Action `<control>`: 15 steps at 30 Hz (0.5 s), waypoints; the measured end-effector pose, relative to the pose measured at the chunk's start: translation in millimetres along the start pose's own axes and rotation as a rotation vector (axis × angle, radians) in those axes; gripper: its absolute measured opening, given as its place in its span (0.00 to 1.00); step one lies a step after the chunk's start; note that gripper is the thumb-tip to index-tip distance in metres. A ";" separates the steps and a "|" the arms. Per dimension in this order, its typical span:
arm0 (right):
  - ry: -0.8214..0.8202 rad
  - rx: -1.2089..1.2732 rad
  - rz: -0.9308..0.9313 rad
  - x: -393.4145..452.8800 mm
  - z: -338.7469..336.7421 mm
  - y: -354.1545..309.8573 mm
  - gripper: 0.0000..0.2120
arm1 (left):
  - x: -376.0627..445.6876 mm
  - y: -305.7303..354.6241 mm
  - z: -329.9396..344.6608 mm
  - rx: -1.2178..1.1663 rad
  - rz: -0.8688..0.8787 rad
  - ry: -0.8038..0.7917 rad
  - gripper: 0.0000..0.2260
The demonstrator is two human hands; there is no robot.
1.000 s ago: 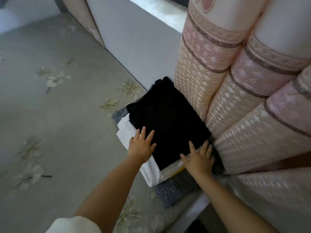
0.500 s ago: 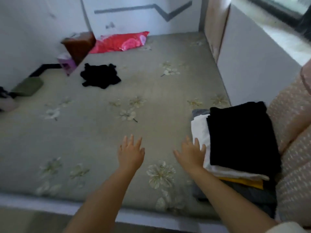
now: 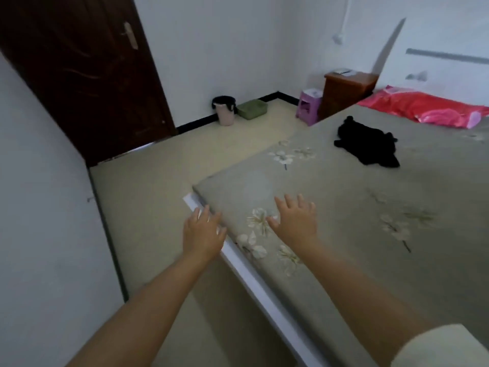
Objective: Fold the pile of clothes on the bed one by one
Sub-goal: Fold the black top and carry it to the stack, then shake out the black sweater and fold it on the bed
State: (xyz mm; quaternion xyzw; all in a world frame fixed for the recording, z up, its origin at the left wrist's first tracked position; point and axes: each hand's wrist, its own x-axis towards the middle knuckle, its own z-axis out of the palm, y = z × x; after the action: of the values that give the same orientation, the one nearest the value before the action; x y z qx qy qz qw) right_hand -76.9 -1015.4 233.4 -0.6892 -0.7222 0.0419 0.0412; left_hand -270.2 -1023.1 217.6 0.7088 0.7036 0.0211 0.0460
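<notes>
A crumpled black garment (image 3: 367, 144) lies unfolded on the grey flowered bed (image 3: 344, 221), far ahead to the right. My left hand (image 3: 202, 233) hovers with fingers spread over the bed's near left corner and white frame edge, holding nothing. My right hand (image 3: 296, 221) is also spread flat, over a flower print near that corner, and holds nothing. Both hands are well short of the black garment. The folded stack is out of view.
A red pillow (image 3: 426, 109) lies at the bed's far end. Beside the bed stand a brown nightstand (image 3: 346, 90) and a purple stool (image 3: 309, 107). A bin (image 3: 225, 109) and a green box (image 3: 251, 109) sit by the wall near the dark door (image 3: 87, 75).
My view has swung left from the folded stack by the headboard to the bed's corner and the floor. Both hands left the black folded piece and moved left, empty.
</notes>
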 end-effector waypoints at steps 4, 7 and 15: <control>-0.005 0.005 -0.127 57.5 -0.9 -98.4 0.28 | 28.8 -108.9 -22.9 -0.035 -0.131 0.047 0.23; -0.005 0.014 -0.202 102.3 1.6 -156.6 0.28 | 55.7 -175.7 -31.8 -0.030 -0.219 0.079 0.23; -0.006 0.042 -0.341 264.9 15.0 -282.1 0.28 | 180.1 -293.5 -46.5 0.001 -0.385 0.089 0.24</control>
State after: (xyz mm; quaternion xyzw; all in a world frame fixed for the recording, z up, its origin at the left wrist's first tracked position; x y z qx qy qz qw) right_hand -370.8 -763.9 252.1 -0.5555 -0.8278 0.0514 0.0598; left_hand -565.2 -839.8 229.7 0.5595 0.8275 0.0430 0.0176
